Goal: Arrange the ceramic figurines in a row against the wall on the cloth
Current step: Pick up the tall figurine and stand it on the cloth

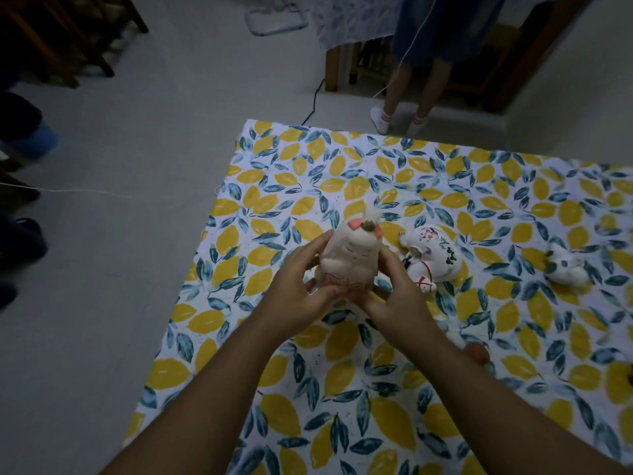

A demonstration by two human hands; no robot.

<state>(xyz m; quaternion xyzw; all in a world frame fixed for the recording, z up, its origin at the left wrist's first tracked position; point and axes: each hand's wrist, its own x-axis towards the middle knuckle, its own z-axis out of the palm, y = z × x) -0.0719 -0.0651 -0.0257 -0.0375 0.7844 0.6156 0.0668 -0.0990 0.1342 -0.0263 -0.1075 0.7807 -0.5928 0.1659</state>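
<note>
A: How much of the row can be taken as done?

B: Very little, it would seem. One pale figurine (347,260) is gripped between both hands above the cloth (342,389), toward its left edge: the left hand (301,286) is wrapped round its left side, the right hand (394,296) closed on its right side and base. Whether its base is touching the cloth cannot be told.

A: And the others?

B: A painted figurine (430,257) is seen tipped on its side just beside the held one, and a small white figurine (565,267) is left well apart, toward the right edge. No row is formed, and no wall is shown against the cloth, so all three are judged still to be placed.

A: What is to be said of materials?

B: The held piece is tall and rounded, matt cream, with pink ears and a faintly drawn face. The painted one is glossy white, decorated in red and dark green. The cloth is thin printed fabric, yellow lemons and blue-green leaves, spread flat on a smooth pale floor (120,234).
</note>
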